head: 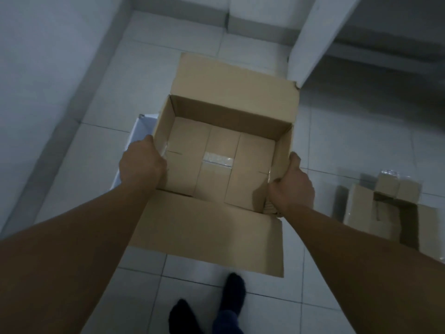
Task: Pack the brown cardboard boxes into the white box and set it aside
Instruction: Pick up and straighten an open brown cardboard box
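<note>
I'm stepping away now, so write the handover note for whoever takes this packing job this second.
Left hand: grip on the left wall of the open brown box.
Right hand: grip on its right wall, thumb inside.
The box is held over the floor, flaps open, nothing inside.
White box: on the floor behind the left hand, mostly hidden by the brown box.
More brown boxes: on the floor at right.
Done: one brown box picked up.
Left: put it into the white box, pack the others, set the white box aside.
</note>
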